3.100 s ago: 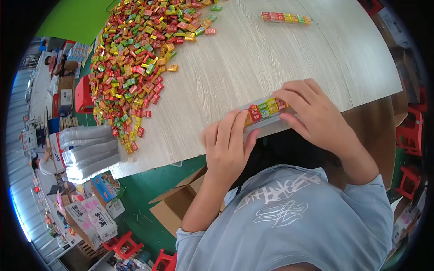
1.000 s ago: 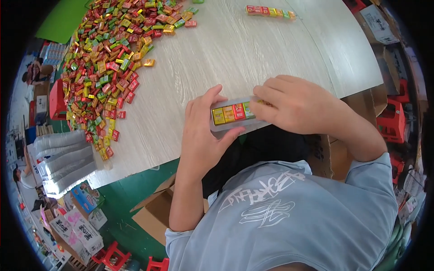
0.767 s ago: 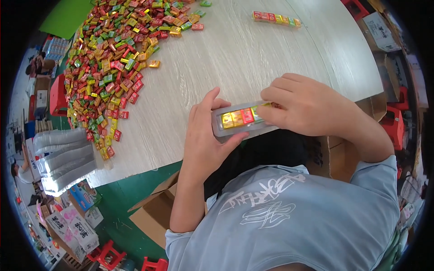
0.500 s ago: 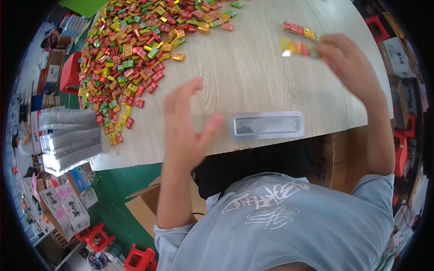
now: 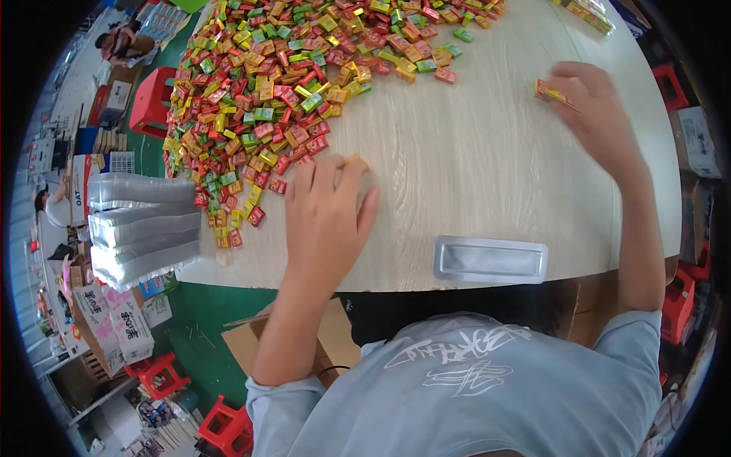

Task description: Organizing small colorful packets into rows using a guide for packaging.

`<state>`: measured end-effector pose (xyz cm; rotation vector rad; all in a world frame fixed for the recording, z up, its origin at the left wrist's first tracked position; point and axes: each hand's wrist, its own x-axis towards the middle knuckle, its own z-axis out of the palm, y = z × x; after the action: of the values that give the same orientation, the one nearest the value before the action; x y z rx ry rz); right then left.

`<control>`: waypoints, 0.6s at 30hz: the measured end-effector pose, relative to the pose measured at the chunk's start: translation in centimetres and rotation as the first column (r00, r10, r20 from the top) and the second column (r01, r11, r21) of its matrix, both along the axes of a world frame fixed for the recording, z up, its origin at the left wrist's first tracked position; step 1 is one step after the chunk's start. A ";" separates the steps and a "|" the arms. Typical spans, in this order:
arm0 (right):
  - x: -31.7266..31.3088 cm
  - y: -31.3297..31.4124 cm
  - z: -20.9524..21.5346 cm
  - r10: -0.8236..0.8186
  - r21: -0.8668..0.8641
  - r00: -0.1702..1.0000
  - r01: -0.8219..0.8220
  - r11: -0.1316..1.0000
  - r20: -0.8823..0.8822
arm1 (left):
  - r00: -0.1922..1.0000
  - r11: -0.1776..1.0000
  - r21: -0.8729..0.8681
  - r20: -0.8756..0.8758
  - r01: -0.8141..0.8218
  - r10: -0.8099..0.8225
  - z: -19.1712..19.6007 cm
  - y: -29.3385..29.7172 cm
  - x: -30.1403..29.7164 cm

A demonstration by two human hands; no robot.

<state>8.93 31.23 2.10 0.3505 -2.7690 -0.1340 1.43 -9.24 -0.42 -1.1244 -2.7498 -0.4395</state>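
Observation:
My left hand (image 5: pixel 327 217) is low over the near edge of a big pile of small wrapped candies (image 5: pixel 259 99) in red, yellow, green and orange. Its fingers are spread and the thumb stands apart, with an orange candy (image 5: pixel 355 159) at the index fingertip. Toward the right of the table, my right hand (image 5: pixel 598 122) has its fingers curled round a short row of red and yellow candies (image 5: pixel 554 93), whose left end sticks out; the rest is hidden. A clear plastic tray (image 5: pixel 491 260), with nothing in it, lies near the table's front edge between my arms.
Stacked silvery plastic trays (image 5: pixel 141 228) stand at the table's left edge. A bundle of yellowish packs (image 5: pixel 588 15) lies at the far right. Below are an open cardboard box (image 5: pixel 335 331) and red stools (image 5: pixel 228 426). Another person (image 5: pixel 126 43) is at the far left.
The view has shifted, so the table sits lower and further right. My left hand has come to the pile's edge. The candy row my right hand carried is now down by the other row.

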 end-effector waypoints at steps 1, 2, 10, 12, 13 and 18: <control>-1.5 -2.8 0.0 0.111 -0.078 0.993 -0.108 0.991 0.038 | 0.999 1.000 0.029 0.033 -0.008 0.007 0.0 -0.5 0.6; -3.2 -5.6 -0.6 0.207 -0.118 0.978 -0.202 0.972 0.037 | 0.999 0.999 0.031 0.037 -0.006 0.004 -0.4 -0.8 1.1; -12.3 -15.7 -5.0 0.364 0.022 0.927 -0.364 0.931 -0.089 | 0.991 0.985 0.124 0.065 -0.122 0.114 -1.9 -3.7 2.8; -12.4 -15.7 -5.3 0.358 0.010 0.926 -0.360 0.933 -0.120 | 0.990 0.981 0.142 0.075 -0.129 0.119 -1.9 -4.0 2.8; -12.1 -15.6 -5.3 0.353 -0.036 0.929 -0.359 0.933 -0.111 | 0.990 0.980 0.153 0.080 -0.124 0.113 -1.9 -4.0 2.8; -12.6 -16.3 -5.3 0.329 -0.126 0.936 -0.344 0.930 -0.125 | 0.988 0.968 0.218 0.112 -0.127 0.105 -2.3 -3.7 1.0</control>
<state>-3.69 14.90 -3.23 0.7500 -2.5534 0.1329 2.39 -12.97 -2.69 -0.9049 -2.7427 -0.7875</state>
